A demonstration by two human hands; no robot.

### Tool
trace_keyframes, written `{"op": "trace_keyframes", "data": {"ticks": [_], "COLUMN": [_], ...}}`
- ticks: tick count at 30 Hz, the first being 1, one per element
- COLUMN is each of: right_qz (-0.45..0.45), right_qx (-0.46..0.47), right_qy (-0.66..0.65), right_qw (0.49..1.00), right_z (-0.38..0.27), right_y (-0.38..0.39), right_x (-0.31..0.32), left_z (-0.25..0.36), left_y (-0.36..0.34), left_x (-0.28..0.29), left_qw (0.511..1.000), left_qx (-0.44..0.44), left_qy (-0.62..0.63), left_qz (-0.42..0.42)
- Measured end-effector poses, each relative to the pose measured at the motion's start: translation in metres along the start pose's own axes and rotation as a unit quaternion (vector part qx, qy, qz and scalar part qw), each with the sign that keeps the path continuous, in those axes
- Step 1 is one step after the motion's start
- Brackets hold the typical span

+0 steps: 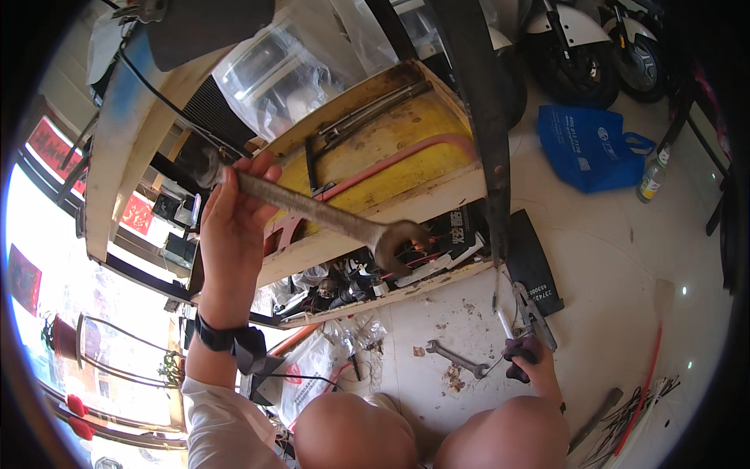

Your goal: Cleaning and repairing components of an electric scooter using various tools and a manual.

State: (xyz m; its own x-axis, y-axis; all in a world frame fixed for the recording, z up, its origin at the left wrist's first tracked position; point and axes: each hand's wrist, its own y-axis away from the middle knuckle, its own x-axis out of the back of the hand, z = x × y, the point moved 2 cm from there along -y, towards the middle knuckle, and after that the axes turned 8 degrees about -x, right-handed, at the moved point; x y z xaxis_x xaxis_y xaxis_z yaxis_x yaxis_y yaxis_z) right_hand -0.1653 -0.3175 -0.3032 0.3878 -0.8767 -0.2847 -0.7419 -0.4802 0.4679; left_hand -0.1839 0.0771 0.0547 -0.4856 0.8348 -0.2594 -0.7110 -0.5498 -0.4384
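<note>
My left hand (238,215) is raised at the left and grips a large, worn open-end wrench (312,209) between thumb and fingers. The wrench's open jaw points right and down, in front of a wooden rack (383,215); its other end is blurred near a dark cable. Low on the right, my right hand (544,374) is closed around a dark, lumpy thing (522,353) whose kind I cannot make out. Just above it lie a silver rod-like piece (504,319) and a metal tool (533,314). A smaller wrench (457,359) lies on the floor to its left.
The rack bears a yellow board (391,168), a reddish bent tube (375,168) and a lower shelf of jumbled parts (351,289). On the floor are a blue bag (586,148), a bottle (654,176), a black flat piece (533,258) and cable ties (637,414). Scooters (578,62) stand behind.
</note>
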Motion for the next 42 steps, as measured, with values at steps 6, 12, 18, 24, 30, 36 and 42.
{"op": "trace_keyframes", "data": {"ticks": [6,12,18,24,30,36,42], "right_qz": [-0.026,0.011,-0.011,-0.022,-0.018,0.057,0.074], "right_qx": [0.063,0.127,0.106,0.067,0.066,0.118,0.087], "right_qy": [0.014,0.036,-0.012,-0.023,-0.031,0.053,0.136], "right_qw": [0.998,0.991,0.994,0.997,0.997,0.99,0.984], "right_z": [-0.016,-0.028,-0.016,0.012,-0.003,0.008,0.037], "right_y": [-0.001,0.005,0.0,-0.016,-0.011,-0.01,-0.007], "right_x": [-0.019,-0.014,-0.017,0.0,-0.001,0.01,0.032], "left_z": [-0.048,-0.114,-0.159,-0.162,-0.141,-0.116,-0.058], "left_y": [-0.115,-0.147,-0.17,-0.118,-0.102,-0.108,-0.052], "left_x": [-0.019,-0.038,-0.01,-0.055,-0.048,-0.032,0.0], "left_qw": [0.995,0.926,0.557,0.429,0.709,0.64,0.943], "left_qx": [0.06,0.101,-0.067,-0.025,0.103,0.104,0.256], "left_qy": [-0.011,-0.361,-0.786,-0.812,-0.658,-0.658,-0.182], "left_qz": [0.079,0.031,-0.262,-0.394,-0.234,-0.382,-0.107]}}
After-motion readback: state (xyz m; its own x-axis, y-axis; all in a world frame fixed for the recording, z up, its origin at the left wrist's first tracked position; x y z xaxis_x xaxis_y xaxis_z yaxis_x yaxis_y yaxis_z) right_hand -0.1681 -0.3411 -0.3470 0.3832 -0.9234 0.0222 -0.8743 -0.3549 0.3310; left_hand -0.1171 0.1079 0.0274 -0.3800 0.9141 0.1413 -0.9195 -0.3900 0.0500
